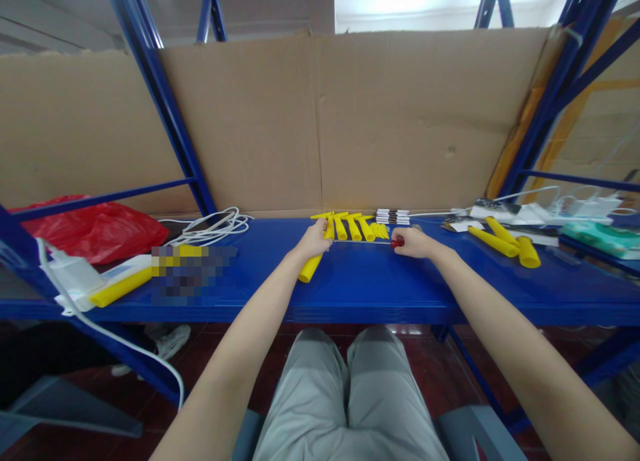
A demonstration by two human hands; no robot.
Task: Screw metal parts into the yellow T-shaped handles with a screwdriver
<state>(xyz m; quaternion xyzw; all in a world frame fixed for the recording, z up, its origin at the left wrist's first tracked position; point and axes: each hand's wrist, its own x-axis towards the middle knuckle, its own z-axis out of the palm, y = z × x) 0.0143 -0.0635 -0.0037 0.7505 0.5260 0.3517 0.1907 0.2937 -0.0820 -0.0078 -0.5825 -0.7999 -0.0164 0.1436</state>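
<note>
My left hand [315, 240] is closed around a yellow tube-shaped piece [310, 269], whose round end sticks out below the fingers. My right hand [414, 242] grips the red handle of a screwdriver [397, 242]. Its thin shaft points left towards the yellow piece; whether the tip touches it is hidden by my left hand. Just beyond the shaft, several similar yellow pieces [354, 229] with flared ends lie side by side. Small flat yellow parts [381, 230] lie right of that row, and a stack of white and black pieces [393, 216] sits behind them.
The blue bench [390, 284] backs onto a cardboard panel [400, 121]. At left are a red plastic bag [95, 228], coiled white cable [220, 226] and a long yellow tube [123, 284]. Loose yellow tubes [495, 241] and a green packet [600, 238] lie at right.
</note>
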